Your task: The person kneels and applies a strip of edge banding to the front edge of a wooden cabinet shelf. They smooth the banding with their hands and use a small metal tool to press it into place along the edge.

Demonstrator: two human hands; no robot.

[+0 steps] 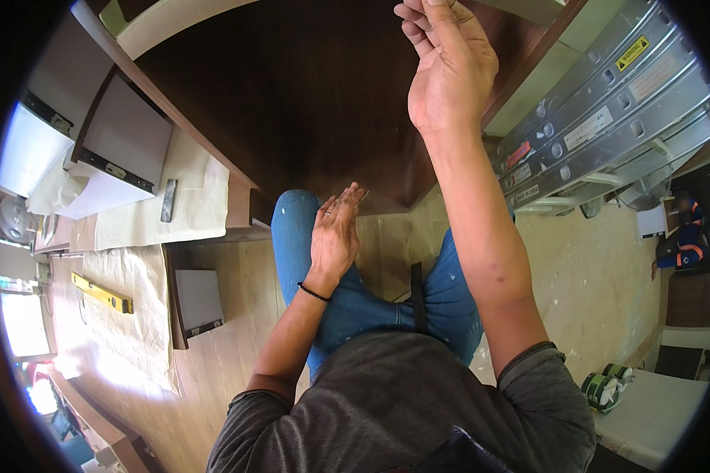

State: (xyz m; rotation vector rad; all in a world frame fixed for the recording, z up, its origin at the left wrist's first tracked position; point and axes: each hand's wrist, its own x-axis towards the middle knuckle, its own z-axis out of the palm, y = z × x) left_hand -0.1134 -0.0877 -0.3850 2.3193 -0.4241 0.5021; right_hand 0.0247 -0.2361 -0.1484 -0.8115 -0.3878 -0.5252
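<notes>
Two bare hands are set well apart before a dark brown cabinet (315, 87), which stands directly in front of the person and fills the upper middle of the view. The right hand (454, 75) is raised toward the cabinet's right side, inner wrist toward the camera, fingers half-curled; the fingertips run to the upper rim of the view, so I cannot tell whether they hold anything. The left hand (337, 232) is low, over the left leg of the blue jeans (293, 229), fingers fairly straight and close together; something thin may show by its fingertips, too small to make out.

On the right, a grey metal ladder (584, 126) sits close beside the cabinet's edge, narrowing that side, while pale floor (592, 276) spreads nearer the person. On the left, a white drawer box (126, 130) with a dark runner stands near the cabinet's other edge. Between the knees, wood-look flooring (386, 244) reaches the cabinet's lower edge.

The cabinet's broad surface looks smooth, nearly black in the middle, redder toward the right, with a lighter brown left edge
</notes>
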